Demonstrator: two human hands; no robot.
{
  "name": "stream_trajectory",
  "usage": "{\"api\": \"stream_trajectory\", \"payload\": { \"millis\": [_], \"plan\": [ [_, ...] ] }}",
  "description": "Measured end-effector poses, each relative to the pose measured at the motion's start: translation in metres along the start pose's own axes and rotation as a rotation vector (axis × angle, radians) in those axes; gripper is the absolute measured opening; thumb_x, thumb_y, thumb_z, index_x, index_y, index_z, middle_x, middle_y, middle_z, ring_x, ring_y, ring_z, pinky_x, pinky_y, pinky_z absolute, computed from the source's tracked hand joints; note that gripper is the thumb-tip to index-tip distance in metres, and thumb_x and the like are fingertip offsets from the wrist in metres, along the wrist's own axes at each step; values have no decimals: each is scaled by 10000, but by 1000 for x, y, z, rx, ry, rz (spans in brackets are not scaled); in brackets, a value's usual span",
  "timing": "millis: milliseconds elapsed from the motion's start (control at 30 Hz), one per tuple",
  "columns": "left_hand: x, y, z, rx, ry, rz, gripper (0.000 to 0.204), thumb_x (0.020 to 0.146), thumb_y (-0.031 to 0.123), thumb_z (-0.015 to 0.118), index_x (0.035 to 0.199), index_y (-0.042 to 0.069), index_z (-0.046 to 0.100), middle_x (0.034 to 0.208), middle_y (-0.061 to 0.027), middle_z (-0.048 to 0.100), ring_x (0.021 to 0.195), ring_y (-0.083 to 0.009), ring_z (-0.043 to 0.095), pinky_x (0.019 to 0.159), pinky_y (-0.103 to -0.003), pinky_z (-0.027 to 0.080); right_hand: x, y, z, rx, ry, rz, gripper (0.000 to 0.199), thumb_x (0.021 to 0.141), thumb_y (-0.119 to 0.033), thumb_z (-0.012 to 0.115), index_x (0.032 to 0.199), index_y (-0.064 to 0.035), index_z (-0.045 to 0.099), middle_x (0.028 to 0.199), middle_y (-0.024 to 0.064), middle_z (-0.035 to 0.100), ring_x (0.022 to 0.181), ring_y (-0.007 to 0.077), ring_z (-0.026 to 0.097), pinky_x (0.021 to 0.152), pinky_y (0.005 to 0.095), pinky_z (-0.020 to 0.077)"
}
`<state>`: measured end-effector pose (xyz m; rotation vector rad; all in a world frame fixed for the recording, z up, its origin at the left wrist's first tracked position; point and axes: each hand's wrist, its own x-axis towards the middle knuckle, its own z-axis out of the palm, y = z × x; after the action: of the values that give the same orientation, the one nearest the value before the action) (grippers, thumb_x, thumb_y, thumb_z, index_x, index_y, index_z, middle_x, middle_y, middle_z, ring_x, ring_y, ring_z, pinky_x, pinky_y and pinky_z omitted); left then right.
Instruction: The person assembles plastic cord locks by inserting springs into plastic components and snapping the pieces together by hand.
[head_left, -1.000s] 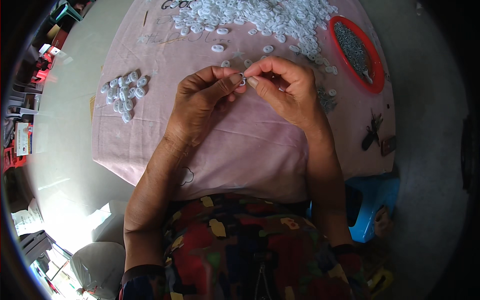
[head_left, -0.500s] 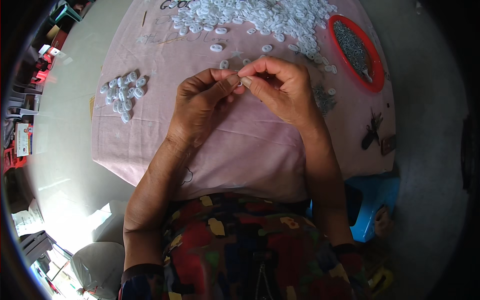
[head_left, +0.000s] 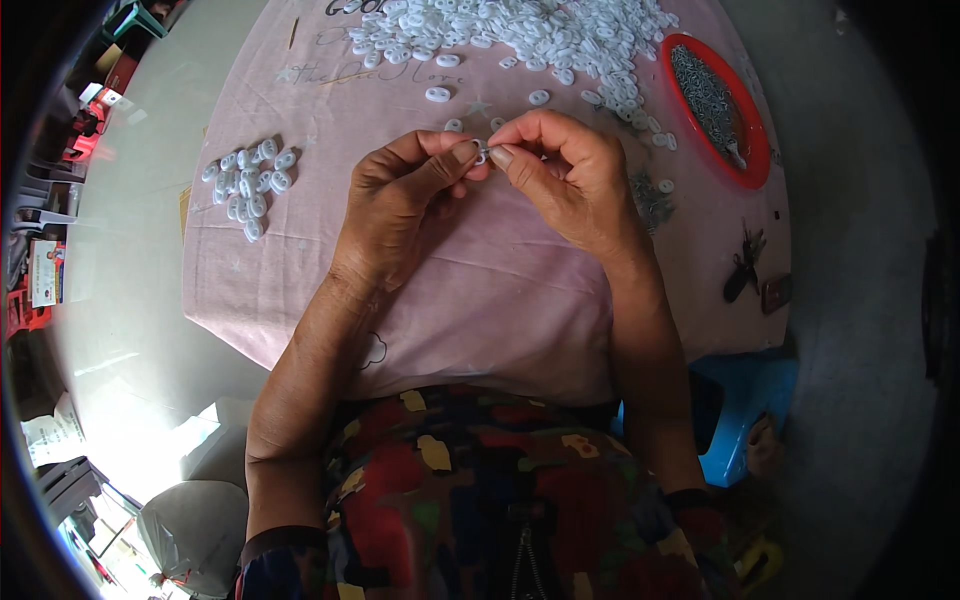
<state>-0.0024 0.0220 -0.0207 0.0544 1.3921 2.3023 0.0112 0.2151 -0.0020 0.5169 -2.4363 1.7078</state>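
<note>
My left hand (head_left: 400,200) pinches a small white oval plastic piece (head_left: 480,153) between thumb and forefinger, over the middle of the table. Its holes are partly covered by the fingers. Close against its right side, the thumb and forefinger of my right hand (head_left: 575,185) are pressed together; what lies between them is too small to make out. Just beyond the fingertips, a few loose white oval pieces (head_left: 438,95) lie on the cloth. A small group of similar pieces (head_left: 247,185) sits to the left, and a large heap (head_left: 520,35) spreads across the far side.
Small metal parts fill much of a red oval tray (head_left: 756,170) at the far right. More metal bits (head_left: 650,203) lie beside my right wrist. Keys (head_left: 743,270) and a dark small object (head_left: 776,293) rest near the pink cloth's (head_left: 480,290) right edge, above a blue stool (head_left: 735,450).
My fingertips have drawn slightly apart, and more of the white oval piece shows between them. My right hand has moved a little to the right.
</note>
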Motion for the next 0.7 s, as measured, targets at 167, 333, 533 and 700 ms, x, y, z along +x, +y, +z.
{"api": "stream_trajectory", "payload": {
  "millis": [167, 333, 533, 700],
  "plan": [
    [-1, -2, -1, 12, 5, 24, 146, 934, 138, 656, 1052, 54, 679, 906, -13, 701, 755, -40, 580, 673, -173, 447, -1, -3, 7, -19, 41, -14, 80, 916, -31, 643, 956, 39, 645, 857, 42, 685, 800, 56, 631, 700, 193, 502],
    [0, -5, -2, 42, 11, 75, 162, 935, 134, 656, 1063, 37, 678, 912, -25, 708, 766, -38, 591, 684, -169, 452, 0, -2, 11, -69, 62, -72, 72, 913, -19, 637, 952, 40, 650, 841, 62, 702, 797, 86, 671, 705, 212, 532],
    [-2, -3, 5, -3, 78, 93, 120, 913, 115, 686, 1001, 33, 685, 877, -36, 711, 726, -56, 585, 672, -200, 445, 0, 2, 17, -93, 90, -106, 72, 909, -11, 638, 956, 38, 660, 832, 62, 704, 783, 89, 672, 692, 215, 535],
    [2, -3, 0, 4, 39, 100, 139, 924, 125, 672, 1032, 37, 681, 887, -28, 703, 742, -49, 584, 674, -184, 445, 1, 2, 15, 86, 83, -46, 104, 920, -37, 642, 1000, 24, 669, 853, 49, 696, 730, 65, 620, 645, 194, 501]
  ]
}}
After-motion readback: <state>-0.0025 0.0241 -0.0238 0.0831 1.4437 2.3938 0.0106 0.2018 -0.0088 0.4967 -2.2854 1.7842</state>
